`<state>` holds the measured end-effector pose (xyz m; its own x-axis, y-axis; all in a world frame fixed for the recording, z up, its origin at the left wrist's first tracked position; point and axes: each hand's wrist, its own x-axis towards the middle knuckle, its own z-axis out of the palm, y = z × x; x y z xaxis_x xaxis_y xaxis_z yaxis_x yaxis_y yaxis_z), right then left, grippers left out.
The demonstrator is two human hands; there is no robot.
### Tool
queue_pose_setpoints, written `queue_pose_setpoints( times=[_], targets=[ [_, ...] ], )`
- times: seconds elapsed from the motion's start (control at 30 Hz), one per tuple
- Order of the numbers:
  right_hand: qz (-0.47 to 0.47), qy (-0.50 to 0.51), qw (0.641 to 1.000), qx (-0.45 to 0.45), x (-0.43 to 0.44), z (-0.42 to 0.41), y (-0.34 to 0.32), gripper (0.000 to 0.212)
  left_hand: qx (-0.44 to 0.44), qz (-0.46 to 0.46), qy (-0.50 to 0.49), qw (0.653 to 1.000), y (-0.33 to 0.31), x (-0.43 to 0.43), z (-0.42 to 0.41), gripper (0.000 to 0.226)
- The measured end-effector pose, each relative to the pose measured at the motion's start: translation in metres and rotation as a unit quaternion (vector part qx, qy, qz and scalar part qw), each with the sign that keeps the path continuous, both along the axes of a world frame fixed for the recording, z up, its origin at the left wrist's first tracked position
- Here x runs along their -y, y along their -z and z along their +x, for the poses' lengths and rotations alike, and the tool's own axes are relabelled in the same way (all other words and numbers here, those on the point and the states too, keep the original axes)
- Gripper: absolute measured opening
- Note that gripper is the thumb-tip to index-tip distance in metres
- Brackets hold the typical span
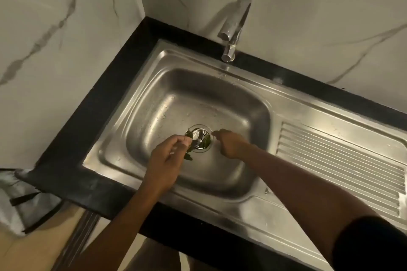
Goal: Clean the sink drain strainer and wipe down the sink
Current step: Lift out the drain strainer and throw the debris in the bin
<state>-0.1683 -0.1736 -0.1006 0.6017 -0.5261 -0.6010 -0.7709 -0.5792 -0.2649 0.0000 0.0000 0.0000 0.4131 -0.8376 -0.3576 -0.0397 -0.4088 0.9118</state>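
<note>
Both forearms reach down into the steel sink (154, 103). Left hand (169, 156) pinches dark wet leafy gunk (189, 156) right at the drain strainer (200, 138), probably picking it out first so nothing clogs. Right hand (231, 144) sits beside the drain, fingers loosely curled and empty, likely just steadying.

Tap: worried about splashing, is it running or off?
Off: no stream falls from the tap spout into the sink.
</note>
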Motion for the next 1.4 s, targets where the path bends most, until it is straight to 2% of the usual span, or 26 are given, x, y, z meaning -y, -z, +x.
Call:
queue_pose_setpoints(
  times=[0.1, 0.2, 0.3, 0.4, 0.63, 0.8, 0.9, 0.97, 1.03, 1.07, 1.2, 1.3, 1.4],
  targets=[
    [-0.047, -0.069, 0.996, -0.019, 0.015, 0.009, 0.008, 0.070, 0.005, 0.013, 0.003, 1.000, 0.015, 0.003, 0.005, 0.013],
    [-0.072, -0.128, 0.988, -0.041, 0.022, 0.020, 0.021, 0.064, 0.001, 0.027, 0.006, 1.000, 0.024, 0.000, 0.009, 0.015],
    [-0.084, -0.144, 0.985, -0.053, 0.029, 0.025, 0.029, 0.056, -0.003, 0.038, 0.013, 0.999, 0.028, -0.001, 0.015, 0.015],
    [-0.100, -0.156, 0.983, -0.011, 0.034, 0.028, 0.039, 0.059, -0.006, 0.039, 0.014, 0.999, 0.027, 0.001, 0.017, 0.015],
    [-0.119, -0.208, 0.971, 0.014, 0.043, 0.028, 0.054, 0.031, -0.022, 0.042, 0.025, 0.999, 0.032, 0.007, 0.018, 0.016],
    [-0.087, -0.174, 0.980, 0.028, 0.044, 0.030, 0.058, 0.037, -0.018, 0.041, 0.030, 0.999, 0.033, 0.011, 0.019, 0.017],
    [-0.099, -0.218, 0.970, 0.048, 0.044, 0.029, 0.064, 0.035, -0.016, 0.041, 0.032, 0.999, 0.033, 0.011, 0.020, 0.017],
    [-0.115, -0.277, 0.950, 0.084, 0.045, 0.028, 0.065, 0.037, -0.014, 0.038, 0.029, 0.999, 0.033, 0.011, 0.021, 0.017],
    [-0.120, -0.293, 0.940, 0.124, 0.045, 0.026, 0.064, 0.036, -0.013, 0.036, 0.027, 0.999, 0.034, 0.011, 0.023, 0.017],
    [-0.122, -0.286, 0.939, 0.146, 0.045, 0.026, 0.062, 0.033, -0.011, 0.036, 0.026, 0.999, 0.034, 0.011, 0.024, 0.017],
    [-0.069, -0.230, 0.962, 0.130, 0.042, 0.021, 0.049, 0.024, -0.008, 0.027, 0.027, 0.999, 0.028, 0.013, 0.027, 0.016],
    [0.025, -0.107, 0.986, 0.123, 0.033, 0.016, 0.034, 0.020, -0.021, 0.027, 0.024, 0.999, 0.021, 0.015, 0.030, 0.016],
    [0.114, 0.024, 0.984, 0.134, 0.022, 0.012, 0.022, 0.015, -0.036, 0.036, 0.013, 0.999, 0.017, 0.019, 0.033, 0.015]
  ],
)
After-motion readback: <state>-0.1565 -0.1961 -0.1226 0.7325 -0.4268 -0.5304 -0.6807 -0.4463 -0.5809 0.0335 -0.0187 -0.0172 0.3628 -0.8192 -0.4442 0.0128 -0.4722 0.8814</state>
